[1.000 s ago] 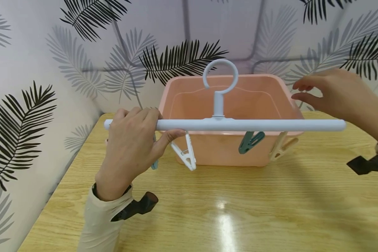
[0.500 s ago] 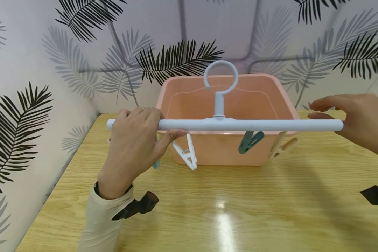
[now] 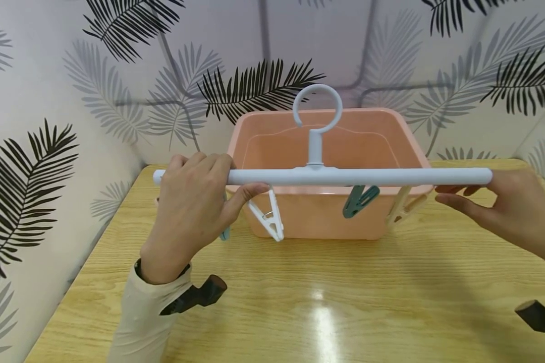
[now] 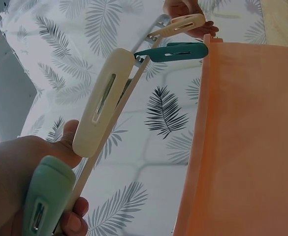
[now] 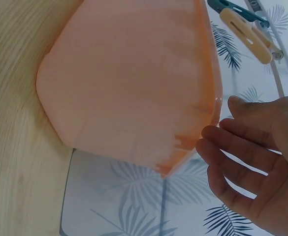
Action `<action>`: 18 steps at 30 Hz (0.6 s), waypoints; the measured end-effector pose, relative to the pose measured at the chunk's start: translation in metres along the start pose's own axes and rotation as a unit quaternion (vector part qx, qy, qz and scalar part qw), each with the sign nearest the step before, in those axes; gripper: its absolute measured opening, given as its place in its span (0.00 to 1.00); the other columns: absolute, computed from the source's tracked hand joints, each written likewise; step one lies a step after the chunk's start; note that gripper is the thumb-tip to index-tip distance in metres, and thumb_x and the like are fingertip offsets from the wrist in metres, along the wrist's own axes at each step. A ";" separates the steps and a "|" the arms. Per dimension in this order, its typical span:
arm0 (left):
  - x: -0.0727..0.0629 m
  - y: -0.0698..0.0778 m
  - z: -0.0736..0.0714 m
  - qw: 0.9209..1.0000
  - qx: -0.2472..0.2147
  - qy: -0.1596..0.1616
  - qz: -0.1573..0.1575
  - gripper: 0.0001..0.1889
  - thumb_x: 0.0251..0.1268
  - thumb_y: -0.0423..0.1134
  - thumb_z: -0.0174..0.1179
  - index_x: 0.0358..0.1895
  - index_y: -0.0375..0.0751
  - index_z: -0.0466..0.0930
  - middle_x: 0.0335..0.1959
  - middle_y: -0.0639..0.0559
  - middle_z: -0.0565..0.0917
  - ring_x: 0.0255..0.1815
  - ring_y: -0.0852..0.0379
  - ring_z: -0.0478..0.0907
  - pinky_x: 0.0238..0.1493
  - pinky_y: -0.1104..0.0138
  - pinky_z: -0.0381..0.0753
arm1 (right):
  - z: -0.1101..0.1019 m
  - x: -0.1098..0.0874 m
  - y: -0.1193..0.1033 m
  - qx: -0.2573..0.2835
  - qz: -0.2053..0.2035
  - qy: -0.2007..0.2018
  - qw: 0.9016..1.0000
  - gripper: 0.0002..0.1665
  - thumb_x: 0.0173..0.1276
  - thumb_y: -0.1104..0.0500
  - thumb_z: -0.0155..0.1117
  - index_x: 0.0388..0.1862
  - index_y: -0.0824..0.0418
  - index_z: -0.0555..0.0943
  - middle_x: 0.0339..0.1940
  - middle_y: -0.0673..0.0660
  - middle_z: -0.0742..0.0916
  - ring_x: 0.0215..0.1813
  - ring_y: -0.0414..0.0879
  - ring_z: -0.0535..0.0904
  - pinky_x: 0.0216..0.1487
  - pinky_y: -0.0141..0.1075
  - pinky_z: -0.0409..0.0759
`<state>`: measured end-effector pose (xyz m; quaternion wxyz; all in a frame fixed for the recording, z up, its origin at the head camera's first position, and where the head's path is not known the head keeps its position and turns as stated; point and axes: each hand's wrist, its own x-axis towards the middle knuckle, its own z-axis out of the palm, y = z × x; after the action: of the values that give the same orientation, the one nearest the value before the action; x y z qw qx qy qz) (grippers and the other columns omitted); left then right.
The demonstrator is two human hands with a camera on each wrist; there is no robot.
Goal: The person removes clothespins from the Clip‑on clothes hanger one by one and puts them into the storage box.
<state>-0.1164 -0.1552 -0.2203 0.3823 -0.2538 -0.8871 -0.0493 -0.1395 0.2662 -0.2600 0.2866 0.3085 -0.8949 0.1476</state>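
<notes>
My left hand [image 3: 193,212] grips a pale blue clip hanger's bar [image 3: 368,176] near its left end, thumb along the underside. The hanger's ring hook [image 3: 338,108] points up. Several clips hang below the bar: a light blue clip [image 3: 225,233] partly behind the hand, a white clip [image 3: 274,222], a dark green clip [image 3: 352,204] and a beige clip [image 3: 397,206]. My right hand [image 3: 513,209] is below the bar's right end, thumb and fingers apart with nothing between them. In the right wrist view its loosely bent fingers [image 5: 247,152] overlap the tub's edge, away from the beige clip.
A peach plastic tub [image 3: 318,217] stands on the wood-grain table [image 3: 272,292], behind and below the bar. Close behind rises a wall [image 3: 131,60] with a leaf pattern. Black wrist mounts [image 3: 200,295] stick out from both wrists.
My right hand has come down from beside the tub's right rim, first moving out to the right, to below the bar's right end. The left hand keeps its grip; the hanger has barely shifted.
</notes>
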 end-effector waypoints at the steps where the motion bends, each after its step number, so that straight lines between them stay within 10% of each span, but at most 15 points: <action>1: 0.000 0.000 0.000 1.000 0.000 0.000 0.000 0.41 0.64 0.74 0.27 0.21 0.37 0.69 0.14 0.51 0.67 0.16 0.53 0.64 0.24 0.60 0.60 | 0.000 -0.001 -0.002 0.007 0.004 0.001 1.000 0.16 0.55 0.56 0.76 0.40 0.62 0.85 0.28 0.53 0.88 0.29 0.34 0.80 0.33 0.20 0.72; 6: 0.000 0.000 0.000 1.000 -0.005 -0.008 -0.001 0.40 0.63 0.73 0.30 0.23 0.36 0.70 0.15 0.50 0.69 0.17 0.52 0.65 0.25 0.59 0.61 | -0.001 -0.008 -0.012 0.044 0.014 0.011 0.999 0.16 0.49 0.65 0.78 0.39 0.58 0.85 0.33 0.45 0.87 0.35 0.18 0.73 0.38 0.17 0.72; 18: 0.000 0.002 0.002 1.000 -0.008 -0.013 -0.003 0.38 0.64 0.71 0.33 0.26 0.36 0.72 0.17 0.50 0.71 0.19 0.51 0.68 0.28 0.58 0.64 | 0.009 -0.016 -0.042 0.175 0.062 -0.092 0.978 0.22 0.57 0.68 0.72 0.49 0.51 0.82 0.39 0.42 0.87 0.38 0.32 0.82 0.44 0.18 0.72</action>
<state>-0.1168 -0.1531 -0.2226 0.3688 -0.2544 -0.8924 -0.0539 -0.1060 0.2379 -0.2732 0.1346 0.3097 -0.8954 0.2903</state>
